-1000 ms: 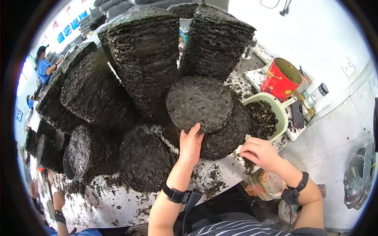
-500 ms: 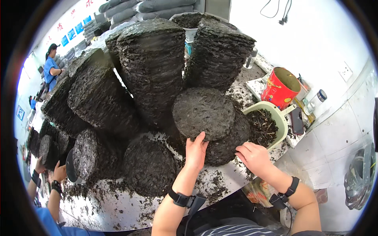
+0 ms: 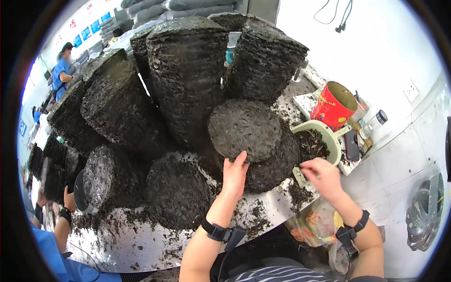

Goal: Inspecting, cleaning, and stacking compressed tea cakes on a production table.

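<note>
My left hand (image 3: 236, 175) pinches the lower edge of a round, dark dried seaweed cake (image 3: 245, 130), thumb on its face and fingers behind. The cake leans tilted toward me over another dark round cake (image 3: 277, 164). My right hand (image 3: 323, 176) is off to the right of the cakes, its fingers drawn together near the front rim of a pale green scoop-like tub (image 3: 334, 149). Whatever those fingertips hold, if anything, is too small to make out. Dark shreds (image 3: 311, 143) lie in the tub. Left of my left hand, one more round cake (image 3: 178, 195) lies on the table.
Tall stacks of dark cakes (image 3: 185, 80) stand across the far side of the white table (image 3: 155, 254), which is strewn with crumbs. A red bucket (image 3: 331, 108), a phone (image 3: 352, 144) and a jar (image 3: 378, 120) are at right. A co-worker's hands (image 3: 69, 199) handle cakes at left.
My right hand has moved right, away from the cakes toward the tub. My left hand keeps its hold on the cake's edge. At left, the co-worker's hands and cake have shifted.
</note>
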{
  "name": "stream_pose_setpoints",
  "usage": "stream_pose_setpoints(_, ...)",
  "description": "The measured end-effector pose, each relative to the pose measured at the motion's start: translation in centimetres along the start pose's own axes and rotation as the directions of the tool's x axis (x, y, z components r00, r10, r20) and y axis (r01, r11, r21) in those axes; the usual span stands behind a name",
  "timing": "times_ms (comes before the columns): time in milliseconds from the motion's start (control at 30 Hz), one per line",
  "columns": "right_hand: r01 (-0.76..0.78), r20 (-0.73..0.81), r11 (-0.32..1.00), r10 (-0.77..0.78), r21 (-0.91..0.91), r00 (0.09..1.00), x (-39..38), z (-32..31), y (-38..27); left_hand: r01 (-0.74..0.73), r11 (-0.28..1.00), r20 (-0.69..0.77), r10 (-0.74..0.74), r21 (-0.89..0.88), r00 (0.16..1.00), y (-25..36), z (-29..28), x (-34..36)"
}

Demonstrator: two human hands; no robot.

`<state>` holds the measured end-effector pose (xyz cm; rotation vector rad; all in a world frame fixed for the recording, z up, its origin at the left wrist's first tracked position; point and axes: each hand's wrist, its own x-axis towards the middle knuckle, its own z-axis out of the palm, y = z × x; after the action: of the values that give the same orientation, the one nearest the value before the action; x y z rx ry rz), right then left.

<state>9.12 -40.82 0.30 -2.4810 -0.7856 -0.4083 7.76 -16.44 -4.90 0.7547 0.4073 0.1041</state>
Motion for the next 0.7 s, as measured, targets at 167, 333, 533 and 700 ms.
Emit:
stream_pose_setpoints(167,0.318,0.095,0.946,-0.313,-0.053,0.945,0.4,3.3,-3.5,-0.011,1.000,0.056,0.011,-0.009,0.998,-0.2,0.0,0.1)
stream_pose_setpoints(333,0.074,0.215,0.994,-0.089,0.081,0.972,0.4,1.7,-2.2,-0.017,0.999,0.013,0.018,-0.030,1.000,-0.2,-0.8,0.3)
stream_pose_setpoints(533,-0.288,-0.007,0.950,0.291,0.125,0.957,-1.1,-1.3,3.1,-0.015,0.990,0.083,0.027,-0.143,0.996,1.8,0.9,-2.4)
stream_pose_setpoints(700,-0.282,0.044,0.934,0.279,0.221,0.959,-2.4,-0.4,4.0,-0.745,-0.131,0.740,0.318,0.654,0.593,4.7,1.6,-4.4)
